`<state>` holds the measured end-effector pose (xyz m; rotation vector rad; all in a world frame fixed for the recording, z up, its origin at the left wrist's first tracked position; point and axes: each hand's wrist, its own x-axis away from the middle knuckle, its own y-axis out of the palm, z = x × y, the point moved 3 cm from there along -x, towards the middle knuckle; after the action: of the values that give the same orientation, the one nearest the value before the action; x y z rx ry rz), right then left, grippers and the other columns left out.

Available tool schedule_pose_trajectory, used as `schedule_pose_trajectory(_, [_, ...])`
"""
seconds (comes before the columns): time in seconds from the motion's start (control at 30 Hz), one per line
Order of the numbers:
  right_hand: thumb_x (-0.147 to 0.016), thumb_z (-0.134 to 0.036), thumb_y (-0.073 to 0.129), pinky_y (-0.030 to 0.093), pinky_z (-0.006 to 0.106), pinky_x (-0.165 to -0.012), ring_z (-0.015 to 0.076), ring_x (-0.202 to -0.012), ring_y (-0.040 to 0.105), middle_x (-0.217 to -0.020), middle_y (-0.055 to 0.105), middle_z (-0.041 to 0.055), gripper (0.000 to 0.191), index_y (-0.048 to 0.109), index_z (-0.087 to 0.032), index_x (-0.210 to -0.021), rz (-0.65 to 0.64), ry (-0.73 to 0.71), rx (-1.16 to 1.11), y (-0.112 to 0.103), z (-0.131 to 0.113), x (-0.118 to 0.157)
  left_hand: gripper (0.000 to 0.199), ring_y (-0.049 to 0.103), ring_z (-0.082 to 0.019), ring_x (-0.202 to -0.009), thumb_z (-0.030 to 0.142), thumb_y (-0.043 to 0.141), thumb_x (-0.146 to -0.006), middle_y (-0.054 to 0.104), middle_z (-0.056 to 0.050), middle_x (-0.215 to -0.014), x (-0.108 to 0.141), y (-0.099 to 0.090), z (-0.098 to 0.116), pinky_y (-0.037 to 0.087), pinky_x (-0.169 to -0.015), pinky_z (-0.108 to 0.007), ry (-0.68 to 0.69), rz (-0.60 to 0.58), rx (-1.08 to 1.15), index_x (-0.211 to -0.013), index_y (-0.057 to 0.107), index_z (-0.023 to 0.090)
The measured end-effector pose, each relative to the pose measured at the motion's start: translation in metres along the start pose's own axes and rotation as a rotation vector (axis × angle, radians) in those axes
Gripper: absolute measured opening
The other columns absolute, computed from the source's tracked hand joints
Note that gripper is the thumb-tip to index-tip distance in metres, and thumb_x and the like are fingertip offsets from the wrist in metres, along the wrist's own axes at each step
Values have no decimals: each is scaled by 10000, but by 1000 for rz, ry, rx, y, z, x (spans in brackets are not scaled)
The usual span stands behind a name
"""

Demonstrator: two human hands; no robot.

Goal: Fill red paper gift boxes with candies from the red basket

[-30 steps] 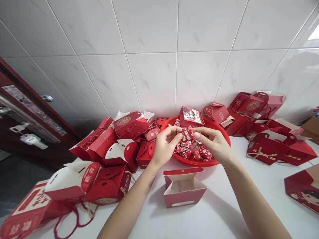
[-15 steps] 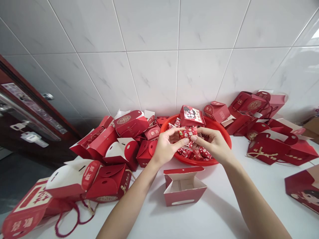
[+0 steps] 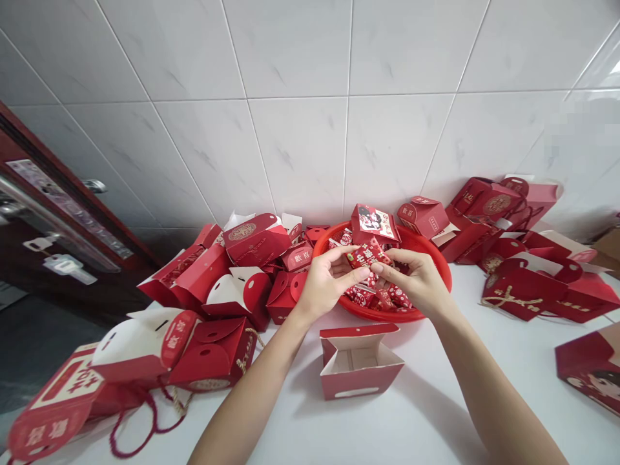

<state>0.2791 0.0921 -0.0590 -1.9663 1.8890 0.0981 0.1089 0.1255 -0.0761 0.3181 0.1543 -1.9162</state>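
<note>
A small red packet with white print [image 3: 367, 253] is pinched between my left hand [image 3: 325, 282] and my right hand [image 3: 415, 279]. Both hands are closed on it, one at each side, over a red plastic basket [image 3: 440, 266]. Beneath them, several red wrapped packets [image 3: 361, 297] lie in the basket. A small red box with a cartoon picture [image 3: 374, 223] rests at the basket's back. In front of the basket, between my forearms, stands an open red box [image 3: 360, 381]; its inside shows no contents.
Several red gift boxes [image 3: 254, 240] crowd the left side, some with cords. More red boxes [image 3: 523, 284] stand at the right, one [image 3: 591, 365] near the right edge. Behind is a tiled wall [image 3: 295, 148]; at left, a door with keys [image 3: 68, 266].
The packet has tilted between my fingers, its right end now higher. My hands have otherwise hardly moved, and the view has shifted very slightly.
</note>
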Motion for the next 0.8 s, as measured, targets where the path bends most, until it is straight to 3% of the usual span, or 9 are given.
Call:
schedule_pose_trajectory(0.33, [-830,-608,726,486,285,-533,169,-562,608,-606,657,20,431,692,-186,-751,-13,12,5,0,-2,0,522,752,-249,-970,349,858,-724,787,-96,-1034,1,-2,0,630,-867,-373,11,7,-29,-1176,682,158])
schedule_pose_trajectory(0.47, [-808,-576,767,498,297,-559,169,-553,606,-600,669,11,383,685,-204,-777,40,-2,-31,-3,-3,0,505,753,-241,-973,293,835,-739,779,-92,-1098,1,-4,1,624,-868,-359,5,-59,-56,-1206,679,181])
schedule_pose_trajectory(0.6, [-792,-517,804,514,300,-600,163,-586,604,-621,672,8,334,682,-207,-769,123,-8,-67,-8,-2,1,565,758,-254,-1001,257,831,-740,766,-102,-1169,1,-4,-1,623,-883,-361,-20,-135,21,-1271,654,184])
schedule_pose_trajectory(0.8, [-771,-449,843,520,288,-612,153,-598,613,-634,675,-7,290,685,-207,-793,134,11,-177,-10,1,2,612,766,-250,-935,239,879,-697,777,-100,-1130,-1,-4,-8,618,-849,-358,-108,-122,149,-1266,664,173])
